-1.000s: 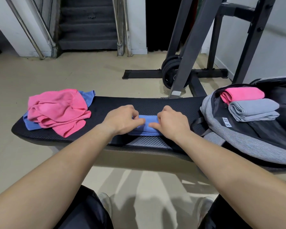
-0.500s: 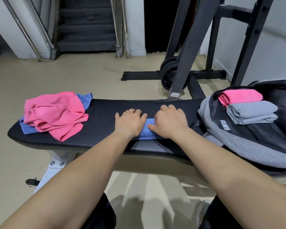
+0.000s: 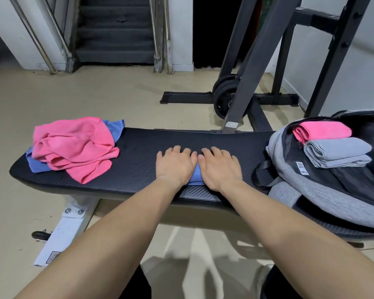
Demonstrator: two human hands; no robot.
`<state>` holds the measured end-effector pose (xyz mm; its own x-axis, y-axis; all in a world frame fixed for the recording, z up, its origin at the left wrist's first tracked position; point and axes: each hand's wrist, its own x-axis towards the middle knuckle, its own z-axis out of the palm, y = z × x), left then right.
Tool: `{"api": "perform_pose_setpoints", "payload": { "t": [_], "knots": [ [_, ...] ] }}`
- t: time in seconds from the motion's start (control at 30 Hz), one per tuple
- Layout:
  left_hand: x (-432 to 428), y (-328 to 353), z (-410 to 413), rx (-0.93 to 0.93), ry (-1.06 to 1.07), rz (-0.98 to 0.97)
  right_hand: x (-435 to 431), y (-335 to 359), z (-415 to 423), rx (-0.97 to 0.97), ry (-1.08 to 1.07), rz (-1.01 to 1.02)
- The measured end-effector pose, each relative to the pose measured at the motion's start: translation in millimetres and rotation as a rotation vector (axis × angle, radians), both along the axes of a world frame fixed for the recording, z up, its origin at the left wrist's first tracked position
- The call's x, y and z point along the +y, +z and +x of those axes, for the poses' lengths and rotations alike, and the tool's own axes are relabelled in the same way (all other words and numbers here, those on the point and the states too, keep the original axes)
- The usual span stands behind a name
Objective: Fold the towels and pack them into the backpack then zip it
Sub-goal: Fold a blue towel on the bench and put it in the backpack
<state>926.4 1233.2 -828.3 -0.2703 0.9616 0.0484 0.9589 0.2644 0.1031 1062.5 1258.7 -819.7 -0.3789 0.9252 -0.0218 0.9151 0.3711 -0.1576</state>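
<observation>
Both flat hands, left hand (image 3: pixel 175 165) and right hand (image 3: pixel 220 167), press one blue towel (image 3: pixel 195 176); two folded in backpack (image 3: pixel 324 190).

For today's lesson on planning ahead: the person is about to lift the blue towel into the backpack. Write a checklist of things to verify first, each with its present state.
1. Both hands on the towel: left hand and right hand press flat on the folded blue towel: ok.
2. Towel fully folded: mostly hidden under the hands: cannot tell.
3. Backpack open: ok.
4. Room inside beside the folded pink towel and grey towel: cannot tell.
5. All towels folded: crumpled pile remains on the bench: not ok.
</observation>
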Motion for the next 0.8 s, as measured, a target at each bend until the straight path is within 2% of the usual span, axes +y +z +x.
{"api": "perform_pose_setpoints", "payload": {
  "t": [0.2, 0.4, 0.53, 0.7, 0.8],
  "knots": [
    [3.0, -6.1, -9.2, -0.117, 0.025, -0.052, 1.1, -5.8, -4.9, -0.090, -0.051, -0.045],
    [4.7, 0.0, -3.1, -0.016, 0.084, -0.112, 0.6, 1.3, -12.6, -0.253, -0.081, -0.017],
    [0.5, -5.2, -6.6, -0.011, -0.017, -0.008, 4.3, -3.3, -3.7, -0.117, -0.013, -0.036],
    [-6.5, -10.1, -33.2, -0.215, -0.217, 0.046, 15.9, -5.7, 22.2, 0.072, 0.165, -0.153],
    [-9.6, -9.9, -35.4, -0.205, -0.227, 0.026, 15.4, 0.1, 23.9, 0.035, 0.143, -0.171]
  ]
}}
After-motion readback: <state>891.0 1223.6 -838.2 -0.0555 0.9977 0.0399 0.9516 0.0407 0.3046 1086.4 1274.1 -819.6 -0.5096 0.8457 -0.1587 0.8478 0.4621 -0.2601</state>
